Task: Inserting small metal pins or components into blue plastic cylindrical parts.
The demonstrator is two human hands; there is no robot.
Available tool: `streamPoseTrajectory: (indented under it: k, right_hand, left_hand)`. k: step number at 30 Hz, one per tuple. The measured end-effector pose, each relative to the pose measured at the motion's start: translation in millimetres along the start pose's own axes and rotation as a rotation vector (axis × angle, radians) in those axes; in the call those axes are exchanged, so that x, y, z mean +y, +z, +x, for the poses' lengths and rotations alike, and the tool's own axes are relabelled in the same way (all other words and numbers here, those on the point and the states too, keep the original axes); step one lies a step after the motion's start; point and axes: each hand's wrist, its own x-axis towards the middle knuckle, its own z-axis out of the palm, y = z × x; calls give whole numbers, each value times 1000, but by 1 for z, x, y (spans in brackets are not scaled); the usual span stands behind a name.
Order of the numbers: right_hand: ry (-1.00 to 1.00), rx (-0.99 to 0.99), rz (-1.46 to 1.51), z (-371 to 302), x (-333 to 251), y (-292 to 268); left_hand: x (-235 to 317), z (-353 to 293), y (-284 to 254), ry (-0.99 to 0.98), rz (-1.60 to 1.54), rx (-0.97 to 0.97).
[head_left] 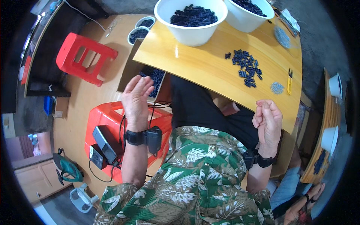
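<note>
My left hand [138, 99] is raised with loosely bent fingers. It appears just over the near side of a cardboard box [127, 72] that holds many small dark parts [159, 77]. Nothing shows between its fingers. My right hand [267, 122] is held by the table's near edge, fingers curled and thumb against them; whatever they may hold is too small to make out. On the yellow wooden table [195, 62] lie a loose pile of small black cylindrical parts [247, 67], a little heap of tiny silvery pieces [277, 88] and yellow-handled snips [290, 82].
Two white tubs [191, 35] of dark parts stand at the table's far side, near a silvery heap [282, 36]. A red stool [108, 116] at my left carries a black device [105, 144] with cables. Another red stool [84, 60] stands beyond. Someone's hands [315, 191] show at lower right.
</note>
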Motion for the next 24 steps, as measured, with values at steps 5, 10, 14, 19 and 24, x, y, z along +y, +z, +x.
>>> streamPoseTrajectory:
  k: [5,10,14,19,24]
  right_hand:
    - [-35,113,-104,13,2,1]
    - [-325,212,-552,37,17,-4]
    - [-437,185,-826,39,10,12]
    - [-540,162,-1028,49,13,13]
    - [-533,165,-1048,51,16,12]
  left_hand:
    - [9,-4,-12,65,73,-60]
    - [6,-38,30,104,164,-267]
    - [0,-76,68,66,264,-452]
    - [-10,-104,88,68,341,-641]
    - [-16,-106,87,129,476,-739]
